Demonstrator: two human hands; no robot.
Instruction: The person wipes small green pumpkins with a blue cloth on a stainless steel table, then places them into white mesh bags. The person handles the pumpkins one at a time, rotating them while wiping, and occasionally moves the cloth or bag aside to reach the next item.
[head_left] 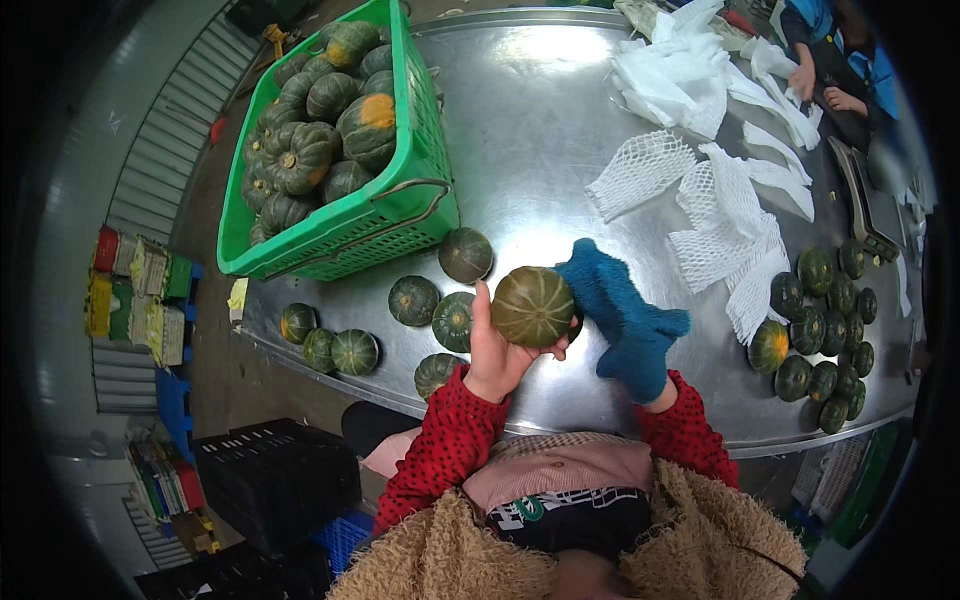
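Note:
My bare left hand point(502, 352) holds a round green kabocha squash point(533, 307) from below, its pale-ribbed side facing up. Beside it, my right hand point(625, 318) wears a fuzzy blue glove, fingers stretched out, with its edge close against the squash's right side; whether they touch I cannot tell. Several loose squashes lie on the metal table around my left hand, among them a dark one point(466, 255) and one point(436, 375) by my left sleeve.
A green crate point(425, 165) heaped with squashes stands at the left. White foam net sleeves point(715, 215) spread over the metal table point(500, 110) at the right, near a cluster of small squashes point(807, 330). Another person's hands point(845, 100) show at far right. Black crates point(275, 480) stand below left.

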